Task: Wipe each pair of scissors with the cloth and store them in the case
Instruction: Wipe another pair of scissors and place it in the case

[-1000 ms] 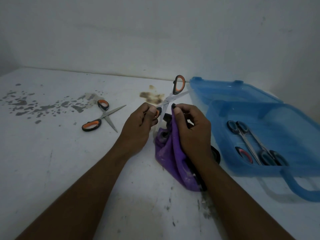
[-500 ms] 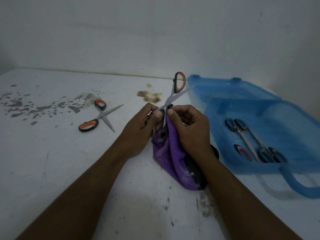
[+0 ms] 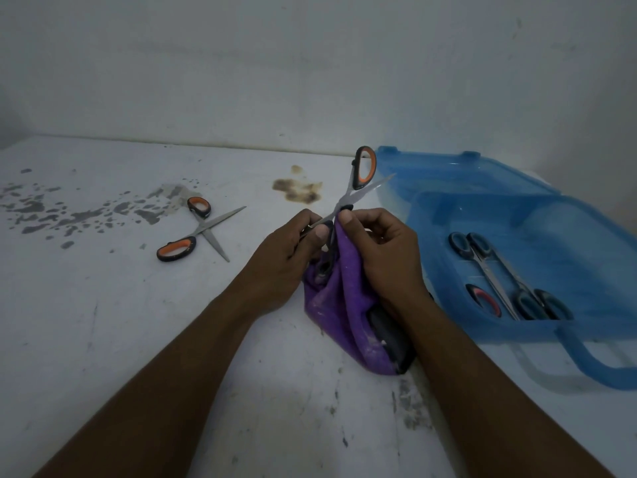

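An orange-and-black handled pair of scissors (image 3: 358, 181) stands spread open between my hands, one handle up, the other low against the cloth. My left hand (image 3: 282, 257) grips one blade near the pivot. My right hand (image 3: 379, 253) pinches the purple cloth (image 3: 339, 305) round the other blade just below the pivot. The cloth hangs down onto the table with a dark object (image 3: 393, 339) partly under it. A second orange-handled pair (image 3: 198, 229) lies spread open on the table to the left. The open blue case (image 3: 517, 329) at the right holds several scissors (image 3: 496, 274).
The white table (image 3: 103, 322) carries dark stains at the far left (image 3: 69, 215) and a brown stain (image 3: 300, 191) behind my hands. The case's raised lid (image 3: 458, 177) leans toward the wall. Its handle (image 3: 593, 360) sticks out toward me.
The held scissors have turned more upright and both hands have closed in toward the pivot; the cloth now sits higher along the blade.
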